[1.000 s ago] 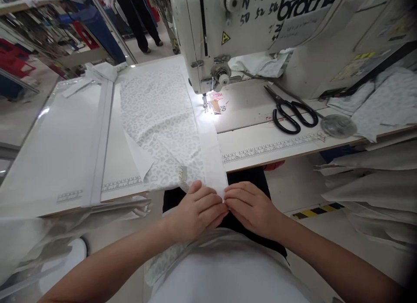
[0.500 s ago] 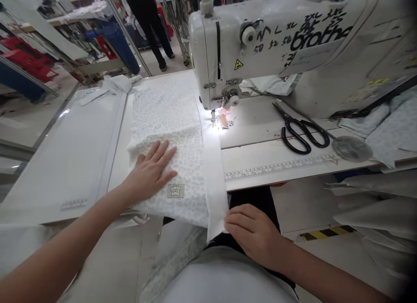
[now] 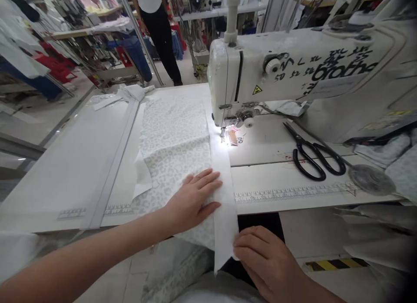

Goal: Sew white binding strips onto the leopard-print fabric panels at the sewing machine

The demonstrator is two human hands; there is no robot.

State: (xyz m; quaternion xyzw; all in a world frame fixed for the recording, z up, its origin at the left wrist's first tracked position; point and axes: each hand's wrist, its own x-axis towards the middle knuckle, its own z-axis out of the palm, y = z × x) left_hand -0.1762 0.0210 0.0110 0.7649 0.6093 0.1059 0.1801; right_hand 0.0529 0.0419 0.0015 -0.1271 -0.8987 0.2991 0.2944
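Note:
A pale leopard-print fabric [image 3: 172, 138] lies on the sewing table [image 3: 65, 172], running up to the needle [image 3: 223, 133] of a white sewing machine [image 3: 293, 81]. A plain white strip [image 3: 224, 194] runs along the fabric's right edge and hangs over the table's front. My left hand [image 3: 192, 201] lies flat on the fabric near the strip, fingers stretched out. Below the table edge, my right hand [image 3: 263, 261] pinches the hanging end of the white strip.
Black scissors [image 3: 312, 157] lie right of the needle, next to a round clear lid [image 3: 371, 180]. Printed rulers run along the table's front edge. Grey-white fabric pieces [image 3: 391, 155] pile at the right. A person in dark trousers [image 3: 163, 29] stands in the aisle behind.
My left hand has slid right across the fabric, from the small label to beside the white strip. The view has tilted upward. My right hand still holds the strip's end.

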